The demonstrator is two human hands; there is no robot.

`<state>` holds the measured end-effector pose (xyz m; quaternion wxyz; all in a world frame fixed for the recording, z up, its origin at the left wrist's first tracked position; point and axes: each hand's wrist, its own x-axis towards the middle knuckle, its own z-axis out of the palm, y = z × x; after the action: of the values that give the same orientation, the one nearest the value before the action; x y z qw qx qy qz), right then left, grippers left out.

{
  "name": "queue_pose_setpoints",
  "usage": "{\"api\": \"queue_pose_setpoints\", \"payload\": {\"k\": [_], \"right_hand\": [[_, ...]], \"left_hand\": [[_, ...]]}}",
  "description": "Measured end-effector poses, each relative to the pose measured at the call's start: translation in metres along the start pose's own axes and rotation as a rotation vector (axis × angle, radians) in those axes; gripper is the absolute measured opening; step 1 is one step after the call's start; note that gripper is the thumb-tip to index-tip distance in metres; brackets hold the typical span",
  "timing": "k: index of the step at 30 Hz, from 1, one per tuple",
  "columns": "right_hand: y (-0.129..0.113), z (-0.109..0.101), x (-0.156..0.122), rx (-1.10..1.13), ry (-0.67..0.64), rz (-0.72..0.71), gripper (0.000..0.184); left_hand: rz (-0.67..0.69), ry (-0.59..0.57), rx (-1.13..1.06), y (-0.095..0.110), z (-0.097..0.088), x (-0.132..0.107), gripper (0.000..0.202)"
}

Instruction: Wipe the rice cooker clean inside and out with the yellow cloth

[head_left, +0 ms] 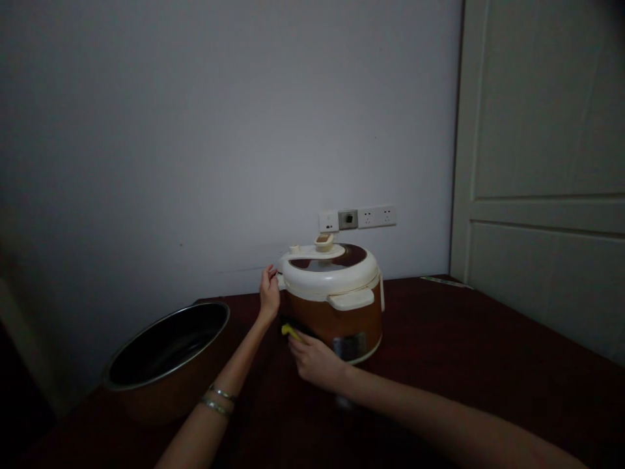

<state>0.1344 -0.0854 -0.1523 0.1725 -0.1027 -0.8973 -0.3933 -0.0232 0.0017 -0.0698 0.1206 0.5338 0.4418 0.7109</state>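
far left on the dark wooden table (463, 352) there's a big metal pot (156, 397), dark inside, sitting well apart from everything else and a bit tilted toward the camera. nothing's touching it.

next over is the left hand (269, 293), two thin bangles (218, 398) on that wrist. it's reached up to the left edge of the rice cooker (342, 319), right where the white lid (332, 270) meets the body. fingertips are on the little side tab there and the fingers look curled, but it's too dim and small to say if it's really gripping or just resting, so can't tell.

the cooker itself stands upright near the back of the table, close to the wall (219, 130), orange-brown body, lid on, a small knob on top.

low on the cooker's left front there's a yellow pad (291, 332), sponge or cloth, can't make out which. the right hand (315, 359) has its fingers closed over it, and the pad is pressed against the cooker's lower side, only the yellow tip poking out past the fingers.

behind the cooker on the wall is a row of sockets (357, 218). far right is a pale panelled door (541, 169).
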Motion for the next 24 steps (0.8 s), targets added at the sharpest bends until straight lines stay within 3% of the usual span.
{"api": "queue_pose_setpoints", "payload": {"k": [4,8,13,17,20,24], "right_hand": [[0.004,-0.011,-0.059,0.054,0.158,-0.026,0.027],[0.033,-0.037,-0.100,0.033,0.231,-0.060,0.032],[0.067,-0.058,-0.095,-0.023,0.247,0.026,0.035],[0.061,-0.051,-0.076,0.004,0.289,0.057,0.038],[0.048,-0.039,-0.076,0.022,0.265,-0.002,0.038],[0.042,-0.026,-0.104,0.072,0.171,-0.193,0.033]], "left_hand": [[-0.009,0.038,-0.040,-0.001,0.005,-0.002,0.038],[-0.012,0.099,-0.086,-0.002,0.011,-0.003,0.036],[-0.002,0.132,-0.123,-0.005,0.015,-0.003,0.033],[0.011,0.135,-0.131,-0.006,0.014,-0.003,0.032],[0.019,0.134,-0.124,-0.006,0.013,-0.004,0.030],[0.025,0.140,-0.121,-0.004,0.012,-0.004,0.028]]}}
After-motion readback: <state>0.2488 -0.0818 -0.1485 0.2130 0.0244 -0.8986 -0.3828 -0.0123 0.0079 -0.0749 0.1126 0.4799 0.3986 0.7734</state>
